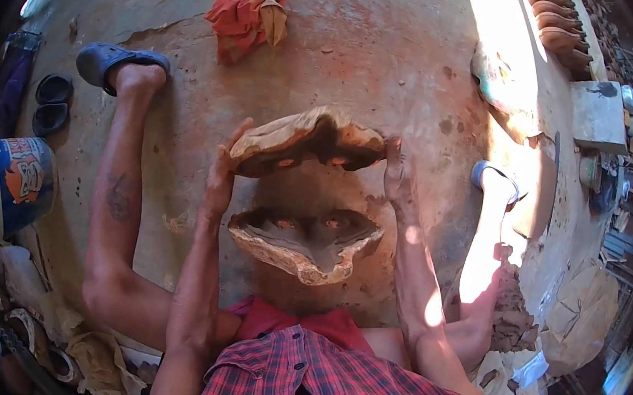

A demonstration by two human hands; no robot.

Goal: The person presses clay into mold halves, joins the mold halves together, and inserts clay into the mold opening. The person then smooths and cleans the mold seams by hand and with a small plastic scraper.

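Note:
Between my two hands is a pale, rough-edged mould half (311, 137) with a dark hollow underside facing me. My left hand (221, 164) holds its left end, and my right hand (400, 177) is at its right end, fingers pointing forward. Nearer to me, a second mould half (310, 255) lies on the floor between my legs, its dark hollow facing up and its thick rim jagged. The raised half is apart from the lower one. Small reddish openings show in both hollows.
A red cloth bundle (252, 19) lies ahead on the floor (346, 62). A bucket (13, 185) and dark sandals (52, 104) are at the left. Clay (514, 311) is piled by my right leg. Stacked clay pieces (558, 26) and a pale block (599, 115) stand at the right.

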